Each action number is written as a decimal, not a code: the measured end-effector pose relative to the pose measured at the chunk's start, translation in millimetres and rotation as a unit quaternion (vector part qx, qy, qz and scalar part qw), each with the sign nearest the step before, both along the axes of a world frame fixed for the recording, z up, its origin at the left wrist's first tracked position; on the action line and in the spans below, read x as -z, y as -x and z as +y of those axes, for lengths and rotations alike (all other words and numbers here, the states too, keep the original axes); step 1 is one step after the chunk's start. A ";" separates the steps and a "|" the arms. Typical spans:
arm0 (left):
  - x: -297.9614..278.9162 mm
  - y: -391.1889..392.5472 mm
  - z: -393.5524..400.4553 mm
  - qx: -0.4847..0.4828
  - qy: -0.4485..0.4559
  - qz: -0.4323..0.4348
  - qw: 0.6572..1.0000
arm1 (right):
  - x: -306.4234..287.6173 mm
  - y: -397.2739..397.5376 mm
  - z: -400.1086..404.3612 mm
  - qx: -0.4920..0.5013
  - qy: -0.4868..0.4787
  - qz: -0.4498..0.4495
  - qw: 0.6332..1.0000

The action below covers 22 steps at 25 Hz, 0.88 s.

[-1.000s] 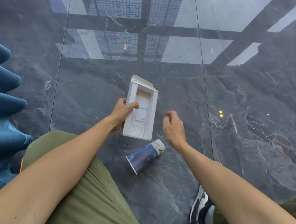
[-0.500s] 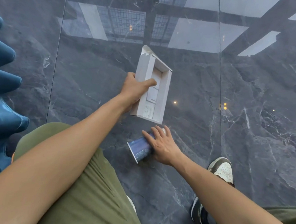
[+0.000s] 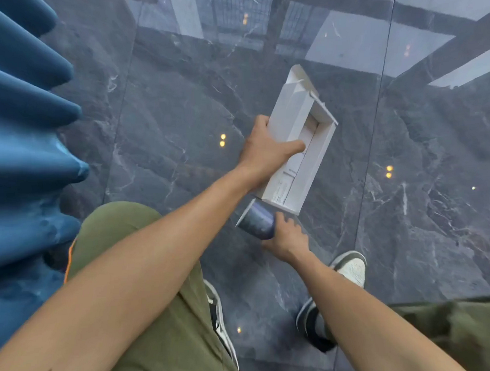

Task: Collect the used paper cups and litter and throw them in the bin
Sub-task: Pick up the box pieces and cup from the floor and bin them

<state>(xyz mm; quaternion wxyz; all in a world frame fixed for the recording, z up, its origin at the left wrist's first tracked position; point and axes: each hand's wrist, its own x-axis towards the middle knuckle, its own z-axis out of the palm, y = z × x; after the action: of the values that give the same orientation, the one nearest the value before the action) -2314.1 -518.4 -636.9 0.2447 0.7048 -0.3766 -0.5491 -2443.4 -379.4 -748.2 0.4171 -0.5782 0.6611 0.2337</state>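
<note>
**Colours around me**

The box (image 3: 298,142) I hold is plain white inside and out, with a pale grey printed label at its near end. The cup (image 3: 257,220) is dark blue fading to violet, its rim white. The floor (image 3: 163,133) is glossy dark grey stone, veined with thin white lines and dotted with small yellow light reflections. The curtain (image 3: 19,127) is deep blue. My trousers (image 3: 167,333) are olive green. My shoes (image 3: 352,267) are white and black.
</note>
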 end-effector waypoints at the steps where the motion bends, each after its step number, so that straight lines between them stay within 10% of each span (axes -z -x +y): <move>1: -23.4 -2.5 14.4 -0.019 -0.009 0.001 1.000 | -29.5 9.9 6.2 0.081 -0.016 -0.013 0.996; 15: -480.1 -66.6 128.4 -0.078 0.043 -0.001 0.996 | -536.7 -4.7 47.3 0.446 0.097 -0.138 0.879; 22: -558.8 -104.3 203.4 -0.051 0.059 0.021 0.997 | -654.5 -20.4 88.0 0.436 0.129 -0.184 0.871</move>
<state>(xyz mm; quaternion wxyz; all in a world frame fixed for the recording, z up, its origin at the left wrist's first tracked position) -2209.8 -315.0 -78.1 0.3214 0.6955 -0.3669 -0.5276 -2423.0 -291.4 -93.7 0.5128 -0.3123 0.7814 -0.1701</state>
